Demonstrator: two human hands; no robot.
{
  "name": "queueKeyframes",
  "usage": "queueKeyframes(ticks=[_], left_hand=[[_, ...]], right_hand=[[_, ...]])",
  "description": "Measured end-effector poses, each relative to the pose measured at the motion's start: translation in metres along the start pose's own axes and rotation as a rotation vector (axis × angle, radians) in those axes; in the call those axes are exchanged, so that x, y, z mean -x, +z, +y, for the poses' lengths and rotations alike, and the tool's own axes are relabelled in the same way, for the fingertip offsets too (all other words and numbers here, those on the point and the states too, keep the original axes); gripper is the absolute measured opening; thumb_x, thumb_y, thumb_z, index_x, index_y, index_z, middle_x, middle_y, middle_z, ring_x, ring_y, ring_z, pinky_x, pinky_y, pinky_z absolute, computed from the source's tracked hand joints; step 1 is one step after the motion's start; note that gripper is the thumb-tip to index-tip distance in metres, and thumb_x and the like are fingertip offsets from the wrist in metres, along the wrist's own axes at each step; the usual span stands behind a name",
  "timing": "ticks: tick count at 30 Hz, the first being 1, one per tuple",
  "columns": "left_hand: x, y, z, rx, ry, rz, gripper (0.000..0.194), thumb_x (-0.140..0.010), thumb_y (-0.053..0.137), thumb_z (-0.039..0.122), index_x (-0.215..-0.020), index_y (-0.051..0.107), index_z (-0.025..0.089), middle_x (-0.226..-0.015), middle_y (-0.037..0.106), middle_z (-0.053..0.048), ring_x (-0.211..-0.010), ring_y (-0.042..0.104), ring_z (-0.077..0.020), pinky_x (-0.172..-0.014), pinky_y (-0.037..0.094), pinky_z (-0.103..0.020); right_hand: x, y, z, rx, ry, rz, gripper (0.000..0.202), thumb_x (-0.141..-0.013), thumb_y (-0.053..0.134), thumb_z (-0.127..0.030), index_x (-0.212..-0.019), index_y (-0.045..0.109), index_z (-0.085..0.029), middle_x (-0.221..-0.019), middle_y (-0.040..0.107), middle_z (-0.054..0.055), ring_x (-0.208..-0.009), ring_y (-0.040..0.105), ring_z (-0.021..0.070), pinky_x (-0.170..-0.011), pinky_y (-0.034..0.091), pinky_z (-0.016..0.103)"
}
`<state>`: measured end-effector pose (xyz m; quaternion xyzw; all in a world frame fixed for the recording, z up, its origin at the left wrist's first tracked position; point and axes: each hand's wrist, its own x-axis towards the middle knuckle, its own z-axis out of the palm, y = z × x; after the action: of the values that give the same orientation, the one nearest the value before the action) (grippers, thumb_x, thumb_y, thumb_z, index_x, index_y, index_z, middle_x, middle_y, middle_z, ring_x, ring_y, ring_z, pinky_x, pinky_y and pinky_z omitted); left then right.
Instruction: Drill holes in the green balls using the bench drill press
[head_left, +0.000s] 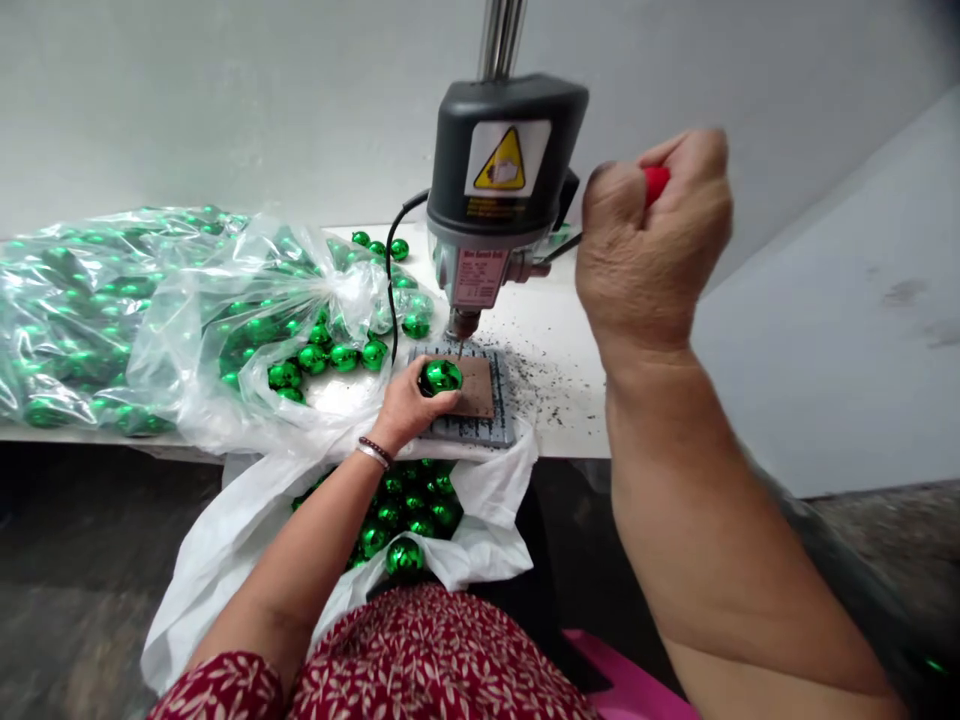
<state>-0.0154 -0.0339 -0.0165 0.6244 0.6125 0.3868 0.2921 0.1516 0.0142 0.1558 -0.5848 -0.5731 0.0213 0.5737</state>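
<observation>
My left hand point(409, 405) grips a shiny green ball ornament point(441, 377) between thumb and fingers. It holds the ball over a brown board point(478, 388) on the grey base plate point(504, 425) of a bench drill point(504, 160). Just above and to the right of the ball is the thin drill bit point(461, 348); whether they touch I cannot tell. My right hand point(652, 230), raised to the right of the drill's dark head, is wrapped round the red knob of the feed lever point(657, 185).
Clear plastic bags point(112, 320) of green balls lie on the white table point(559, 400) at left, with loose balls point(343, 358) beside them. Dark shavings are scattered right of the base. A white bag point(487, 520) holding more balls sits at my lap. A black cable point(391, 270) hangs left of the drill.
</observation>
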Motion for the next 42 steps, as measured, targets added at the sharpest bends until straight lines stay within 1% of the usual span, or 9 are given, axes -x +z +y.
queueKeyframes(ticks=[5,7,12,17,22,28,30,35,42], left_hand=[[0.061,-0.051,-0.015,-0.108,-0.019,-0.64,0.057,-0.073,0.074,0.044,-0.123,0.064,0.019,-0.097,0.073,-0.003,-0.085,0.065,-0.0196,-0.078,0.052,-0.03],[0.086,-0.058,-0.031,-0.21,-0.101,-0.756,0.057,-0.077,0.072,0.045,-0.128,0.062,0.021,-0.107,0.074,-0.005,-0.095,0.068,-0.0231,-0.085,0.053,-0.033],[0.138,-0.036,-0.068,-0.672,-0.351,-0.401,0.056,-0.092,0.056,0.037,-0.142,0.052,0.011,-0.141,0.059,-0.023,-0.125,0.06,-0.0348,-0.105,0.047,-0.045],[0.171,-0.004,-0.089,-0.677,-0.049,-0.801,0.075,-0.077,0.073,0.022,-0.147,0.048,0.037,-0.164,0.032,-0.012,-0.138,0.049,-0.0386,-0.108,0.044,-0.055],[0.185,0.015,-0.117,-0.567,0.066,-0.879,0.067,-0.079,0.068,0.02,-0.143,0.051,0.029,-0.158,0.043,-0.015,-0.134,0.053,-0.035,-0.11,0.044,-0.052],[0.187,0.002,-0.122,-0.157,-0.359,-0.241,0.071,-0.09,0.057,0.037,-0.153,0.034,0.018,-0.148,0.055,-0.015,-0.134,0.055,-0.0255,-0.113,0.043,-0.039],[0.188,-0.005,-0.121,-0.132,-0.507,-0.156,0.072,-0.094,0.051,0.042,-0.156,0.028,0.015,-0.146,0.057,-0.018,-0.13,0.058,-0.0268,-0.109,0.046,-0.04],[0.2,-0.003,-0.115,-0.297,-0.503,-0.538,0.082,-0.076,0.072,0.045,-0.148,0.046,0.016,-0.148,0.055,-0.018,-0.132,0.056,-0.0308,-0.11,0.044,-0.037],[0.205,0.019,-0.103,-0.387,-0.417,-0.591,0.028,-0.089,0.048,0.021,-0.106,0.07,0.016,-0.107,0.073,-0.014,-0.104,0.068,-0.0278,-0.096,0.05,-0.041]], right_hand=[[0.003,0.0,0.002,-0.052,-0.04,-0.001,0.033,-0.089,0.049,-0.011,-0.071,0.023,-0.022,-0.072,0.032,-0.004,-0.067,0.025,0.0044,-0.074,0.03,0.022],[0.003,0.0,0.002,-0.041,-0.035,-0.015,0.033,-0.089,0.048,-0.011,-0.072,0.022,-0.023,-0.074,0.031,-0.003,-0.068,0.025,0.0048,-0.076,0.03,0.022],[0.004,0.001,0.002,-0.022,-0.041,-0.015,0.031,-0.09,0.045,-0.012,-0.073,0.021,-0.023,-0.076,0.029,-0.002,-0.071,0.027,0.0052,-0.076,0.031,0.021],[0.009,0.003,0.006,-0.066,-0.059,0.011,0.028,-0.088,0.048,-0.013,-0.074,0.025,-0.022,-0.076,0.033,-0.001,-0.071,0.03,0.006,-0.075,0.033,0.021],[0.011,0.003,0.01,-0.058,-0.057,0.022,0.028,-0.088,0.05,-0.012,-0.075,0.027,-0.022,-0.074,0.035,-0.002,-0.069,0.03,0.0058,-0.072,0.033,0.021],[0.016,0.004,0.017,-0.095,-0.094,0.033,0.027,-0.088,0.052,-0.014,-0.077,0.029,-0.022,-0.075,0.039,-0.002,-0.069,0.034,0.0048,-0.073,0.035,0.021],[0.018,0.005,0.018,-0.119,-0.106,0.038,0.025,-0.088,0.051,-0.014,-0.078,0.029,-0.021,-0.077,0.04,-0.002,-0.07,0.035,0.0044,-0.075,0.036,0.02],[0.02,0.008,0.023,-0.094,-0.103,0.058,0.02,-0.088,0.05,-0.013,-0.082,0.033,-0.019,-0.082,0.041,-0.001,-0.073,0.037,0.0043,-0.078,0.037,0.021],[0.024,0.009,0.027,-0.089,-0.108,0.059,0.015,-0.088,0.053,-0.015,-0.086,0.039,-0.017,-0.081,0.044,-0.002,-0.071,0.037,0.003,-0.078,0.036,0.02]])
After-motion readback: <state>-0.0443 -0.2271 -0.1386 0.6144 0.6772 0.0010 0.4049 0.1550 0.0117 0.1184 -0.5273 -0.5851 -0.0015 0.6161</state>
